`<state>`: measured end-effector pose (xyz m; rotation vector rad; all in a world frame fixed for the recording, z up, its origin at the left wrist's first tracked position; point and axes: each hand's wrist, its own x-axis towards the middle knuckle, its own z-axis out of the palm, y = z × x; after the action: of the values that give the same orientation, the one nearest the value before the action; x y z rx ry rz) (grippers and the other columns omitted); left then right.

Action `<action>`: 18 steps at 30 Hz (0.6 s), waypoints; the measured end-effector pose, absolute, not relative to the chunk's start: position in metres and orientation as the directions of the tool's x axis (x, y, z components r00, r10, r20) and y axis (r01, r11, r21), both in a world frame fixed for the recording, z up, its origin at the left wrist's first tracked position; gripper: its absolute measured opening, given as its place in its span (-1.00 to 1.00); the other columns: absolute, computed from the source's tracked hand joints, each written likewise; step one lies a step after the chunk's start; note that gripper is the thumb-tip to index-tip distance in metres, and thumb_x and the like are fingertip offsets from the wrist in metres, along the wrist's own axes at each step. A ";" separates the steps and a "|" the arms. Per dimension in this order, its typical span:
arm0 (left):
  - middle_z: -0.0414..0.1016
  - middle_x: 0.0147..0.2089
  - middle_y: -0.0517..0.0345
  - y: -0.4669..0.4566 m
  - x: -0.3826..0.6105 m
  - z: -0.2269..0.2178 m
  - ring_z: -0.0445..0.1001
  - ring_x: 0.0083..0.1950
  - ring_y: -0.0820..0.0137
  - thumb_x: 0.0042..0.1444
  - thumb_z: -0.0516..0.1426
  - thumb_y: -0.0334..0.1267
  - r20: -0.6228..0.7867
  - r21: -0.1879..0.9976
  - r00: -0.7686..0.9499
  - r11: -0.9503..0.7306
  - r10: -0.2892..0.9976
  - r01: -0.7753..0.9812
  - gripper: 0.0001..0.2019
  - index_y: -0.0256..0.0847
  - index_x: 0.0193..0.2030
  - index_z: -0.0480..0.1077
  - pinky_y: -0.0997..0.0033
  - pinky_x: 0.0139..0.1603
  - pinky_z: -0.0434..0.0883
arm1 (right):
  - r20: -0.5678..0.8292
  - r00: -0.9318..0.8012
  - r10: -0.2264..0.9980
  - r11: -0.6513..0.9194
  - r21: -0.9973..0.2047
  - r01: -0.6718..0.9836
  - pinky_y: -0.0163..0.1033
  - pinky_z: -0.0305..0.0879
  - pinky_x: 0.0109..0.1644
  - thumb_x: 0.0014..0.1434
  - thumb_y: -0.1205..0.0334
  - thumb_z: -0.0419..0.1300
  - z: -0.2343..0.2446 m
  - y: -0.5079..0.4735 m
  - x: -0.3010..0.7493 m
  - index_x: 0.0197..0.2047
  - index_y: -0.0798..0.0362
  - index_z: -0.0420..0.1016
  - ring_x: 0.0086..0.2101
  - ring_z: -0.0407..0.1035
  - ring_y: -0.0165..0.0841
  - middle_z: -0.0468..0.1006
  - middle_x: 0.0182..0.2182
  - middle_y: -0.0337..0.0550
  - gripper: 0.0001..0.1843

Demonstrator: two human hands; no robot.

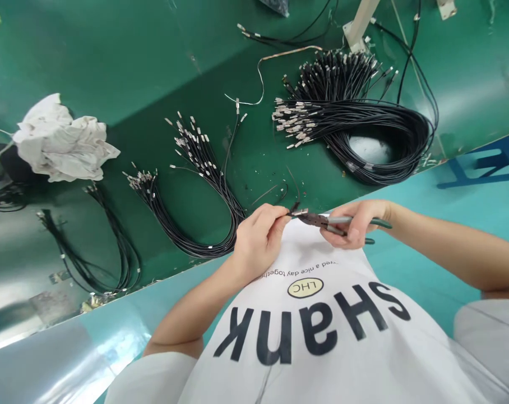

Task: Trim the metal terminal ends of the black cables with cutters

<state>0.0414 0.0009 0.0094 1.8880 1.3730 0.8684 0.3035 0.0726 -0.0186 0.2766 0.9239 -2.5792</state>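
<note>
Close to the table's front edge, my left hand (260, 238) pinches a black cable (294, 212) near its metal-tipped end. My right hand (355, 224) is wrapped round a pair of pliers (317, 219) with grey and dark green handles. The dark jaws of the pliers point left and meet the cable end just beyond my left fingertips. Whether the jaws grip the metal tip I cannot tell. Behind my left hand lies a U-shaped bundle of black cables (214, 247) with silver connector ends.
A large coiled cable bundle (389, 129) lies at the right, below a pale post (361, 25). Further left are a smaller cable bundle (120, 264) and a crumpled white cloth (63, 140). Scraps and a thin copper-coloured wire (290, 54) lie on the green table (153, 73).
</note>
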 end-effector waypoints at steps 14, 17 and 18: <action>0.34 -0.54 0.26 0.012 0.039 0.022 0.21 -0.54 0.51 0.32 0.17 -0.14 -0.340 0.920 0.113 0.305 0.934 0.248 -0.81 -0.18 -0.21 0.53 0.47 -0.52 0.16 | -0.328 -0.653 0.682 0.559 -0.341 0.755 -0.12 0.17 -0.18 0.22 0.19 0.10 0.055 0.050 0.295 -0.01 0.14 0.36 -0.20 0.43 -0.11 0.54 -0.14 0.06 -0.69; 0.27 -0.59 0.30 0.013 0.043 0.026 0.15 -0.58 0.53 0.32 0.18 -0.13 -0.418 0.905 0.132 0.400 0.899 0.145 -0.81 -0.19 -0.23 0.51 0.48 -0.55 0.13 | -0.304 -0.649 0.697 0.595 -0.260 0.761 -0.09 0.16 -0.14 0.20 0.20 0.10 0.053 0.054 0.291 0.01 0.18 0.37 -0.17 0.41 -0.06 0.52 -0.11 0.13 -0.66; 0.26 -0.61 0.31 0.013 0.044 0.027 0.13 -0.59 0.54 0.31 0.18 -0.13 -0.433 0.900 0.135 0.419 0.891 0.119 -0.80 -0.20 -0.24 0.49 0.48 -0.56 0.12 | -0.308 -0.647 0.697 0.600 -0.244 0.762 -0.08 0.16 -0.13 0.20 0.19 0.10 0.053 0.055 0.290 0.02 0.18 0.37 -0.16 0.41 -0.05 0.51 -0.10 0.14 -0.65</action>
<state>0.0438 0.0132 0.0273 1.0084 1.3312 0.7259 0.2899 0.0548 0.0532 1.2183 2.6444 -0.5322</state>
